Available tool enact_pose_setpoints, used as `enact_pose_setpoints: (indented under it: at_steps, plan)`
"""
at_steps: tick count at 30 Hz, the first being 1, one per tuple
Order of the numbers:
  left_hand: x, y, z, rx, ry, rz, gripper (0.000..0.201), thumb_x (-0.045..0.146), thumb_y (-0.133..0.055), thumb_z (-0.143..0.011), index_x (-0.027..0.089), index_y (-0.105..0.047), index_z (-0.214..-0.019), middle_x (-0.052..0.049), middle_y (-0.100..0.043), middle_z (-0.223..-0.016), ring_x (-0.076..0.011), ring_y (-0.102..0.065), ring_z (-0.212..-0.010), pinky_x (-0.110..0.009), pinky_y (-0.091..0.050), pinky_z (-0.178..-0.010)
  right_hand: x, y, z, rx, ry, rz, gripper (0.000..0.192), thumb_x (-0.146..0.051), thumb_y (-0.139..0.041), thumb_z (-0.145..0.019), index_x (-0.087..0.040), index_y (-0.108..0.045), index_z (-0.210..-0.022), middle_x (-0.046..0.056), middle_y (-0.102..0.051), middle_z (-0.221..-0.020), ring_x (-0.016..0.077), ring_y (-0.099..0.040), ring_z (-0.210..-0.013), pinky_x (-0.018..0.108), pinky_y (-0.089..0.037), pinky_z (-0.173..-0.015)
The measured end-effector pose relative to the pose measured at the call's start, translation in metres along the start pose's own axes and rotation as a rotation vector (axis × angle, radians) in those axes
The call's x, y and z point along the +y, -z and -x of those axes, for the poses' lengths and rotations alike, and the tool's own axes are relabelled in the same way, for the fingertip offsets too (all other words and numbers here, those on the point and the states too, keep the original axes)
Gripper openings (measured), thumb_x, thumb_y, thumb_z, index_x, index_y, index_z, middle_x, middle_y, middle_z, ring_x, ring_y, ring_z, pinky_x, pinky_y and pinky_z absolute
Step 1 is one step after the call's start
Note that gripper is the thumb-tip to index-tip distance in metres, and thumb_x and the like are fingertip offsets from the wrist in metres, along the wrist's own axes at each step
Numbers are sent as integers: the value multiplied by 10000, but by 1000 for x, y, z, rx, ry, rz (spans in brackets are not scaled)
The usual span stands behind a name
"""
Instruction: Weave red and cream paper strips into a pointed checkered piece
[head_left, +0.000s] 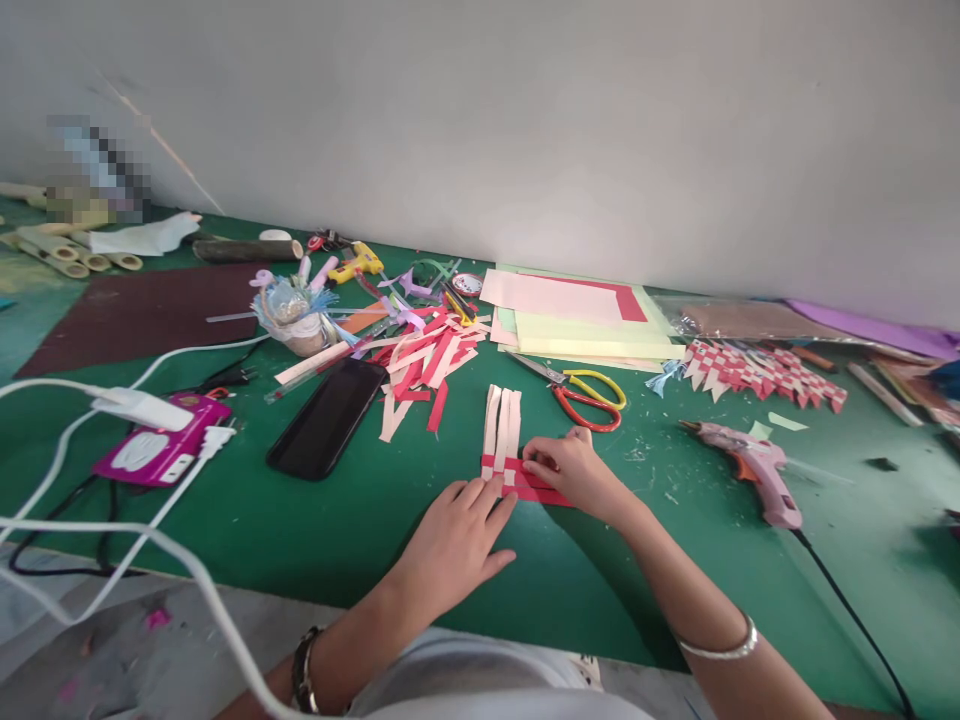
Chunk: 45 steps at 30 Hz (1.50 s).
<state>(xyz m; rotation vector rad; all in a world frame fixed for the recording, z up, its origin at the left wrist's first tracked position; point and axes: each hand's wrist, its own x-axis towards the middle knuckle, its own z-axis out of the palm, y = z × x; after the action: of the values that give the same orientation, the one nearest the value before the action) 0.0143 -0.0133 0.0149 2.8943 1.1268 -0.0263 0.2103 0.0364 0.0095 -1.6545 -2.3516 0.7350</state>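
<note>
Left hand (459, 535) flattened, right hand (577, 475) curled, close together
Palm down, the left spreads its thumb aside; the right's fingers bend toward its thumb. Left forearm (367, 630) and right forearm (686, 580) slant inward.

Matt paper strips (514, 424), seemingly smooth

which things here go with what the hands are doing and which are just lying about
Belongs, or likely does:
- woven strips, with the left hand and right hand on them
- loose strips
- scissors

Probably just lying about:
- phone
- power strip
- brown sheet
- pale tubes
- yellow glue gun
</note>
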Motion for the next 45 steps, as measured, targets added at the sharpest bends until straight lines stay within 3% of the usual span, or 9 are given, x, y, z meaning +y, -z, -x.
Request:
enact_pose_setpoints:
  at_steps: [9, 14, 19, 26, 34, 41, 45]
  plan:
    - [1, -2, 0, -4, 14, 1, 467, 466, -471, -866, 168, -490, -1225, -83, -519, -1241, -223, -479, -1048, -334, -375, -820, 5, 2, -3, -44, 47, 23, 212, -325, -450, -879, -207, -601, -787, -58, -508, -499, 96, -391, -518, 299, -243, -741]
    - [3, 0, 0, -6, 11, -21, 493, 469, -477, -860, 150, -481, -1236, -98, -517, -1241, -226, -480, -1047, -334, -383, -823, 5, 2, 0, -16, 84, -9, 196, -327, -438, -886, -241, -607, -938, -78, -496, -485, 88, -381, -478, 303, -255, -726]
    - [3, 1, 0, -10, 11, -27, 511, 474, -489, -853, 145, -477, -1244, -97, -510, -1255, -229, -481, -1046, -332, -386, -814, 5, 2, 0, 8, 48, -51, 171, -307, -466, -867, -229, -616, -898, -75, -512, -488, 85, -397, -479, 332, -262, -754]
    - [2, 0, 2, -29, 0, -24, 502, 474, -451, -875, 161, -458, -1267, -77, -492, -1291, -221, -442, -1109, -332, -365, -854, 6, 0, -2, 55, 59, -82, 174, -189, -463, -842, -224, -630, -810, -37, -636, -671, 113, -531, -628, 421, -172, -902]
    - [2, -3, 4, -31, -13, -15, 509, 472, -406, -894, 179, -406, -1310, -58, -448, -1339, -211, -428, -1114, -330, -364, -875, 9, 3, -5, 47, 140, -78, 193, -197, -450, -844, -224, -639, -816, -13, -683, -774, 122, -559, -648, 362, -264, -853]
    - [2, -5, 6, -8, -16, 10, 499, 460, -429, -887, 182, -404, -1301, -77, -463, -1301, -224, -407, -1149, -353, -334, -923, 12, 5, -8, 27, 148, -99, 174, -238, -462, -848, -235, -632, -809, -20, -684, -799, 123, -557, -650, 403, -219, -920]
    - [2, -6, 7, 0, -20, 32, 498, 451, -440, -884, 180, -403, -1300, -78, -462, -1295, -220, -411, -1148, -355, -333, -932, 14, 5, -8, 69, 149, -79, 206, -229, -422, -870, -239, -627, -883, 13, -668, -878, 151, -577, -765, 424, -198, -915]
